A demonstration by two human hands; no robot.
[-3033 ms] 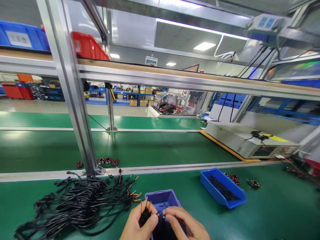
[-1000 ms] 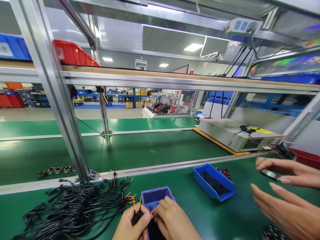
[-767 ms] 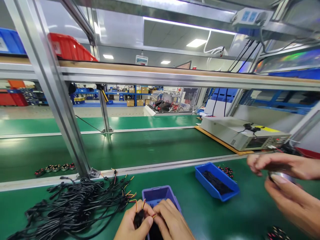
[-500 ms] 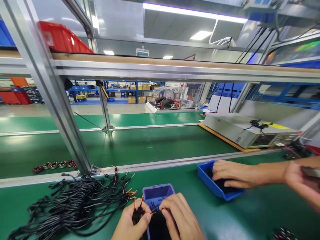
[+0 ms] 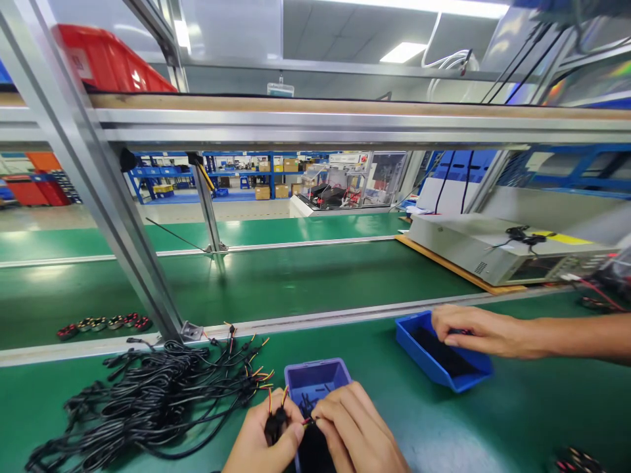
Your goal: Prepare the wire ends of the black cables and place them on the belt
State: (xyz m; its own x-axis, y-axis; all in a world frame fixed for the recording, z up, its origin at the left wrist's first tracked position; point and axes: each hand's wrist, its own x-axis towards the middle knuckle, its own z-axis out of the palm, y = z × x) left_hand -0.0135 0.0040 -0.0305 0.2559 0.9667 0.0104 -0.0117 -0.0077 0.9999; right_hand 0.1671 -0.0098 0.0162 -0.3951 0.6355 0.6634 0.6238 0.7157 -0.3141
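My left hand [image 5: 270,436] is closed around black cable ends [image 5: 277,420] with red and yellow wires sticking up from them. Thumb and forefinger pinch one wire end that points right. My right hand [image 5: 359,428] pinches at the tip of that wire; the small dark piece between its fingers is mostly hidden. Both hands are over a purple-blue bin [image 5: 316,373] that holds short black pieces of tubing [image 5: 309,402]. To the left lies a tangled pile of black cables [image 5: 142,401], its bared coloured wire ends pointing toward the bin.
At the right, another person's hand [image 5: 473,332] reaches over a blue bin [image 5: 419,355] with black contents. A grey instrument [image 5: 497,249] stands behind it. A metal post [image 5: 113,197] rises behind the cables, near small round motor-like parts [image 5: 103,323]. An overhead shelf [image 5: 315,128] crosses the bench.
The other person's hand has lifted out of the blue bin, and their second hand has left view. My right hand's fingertips have come closer to the wire end. The view has shifted slightly.
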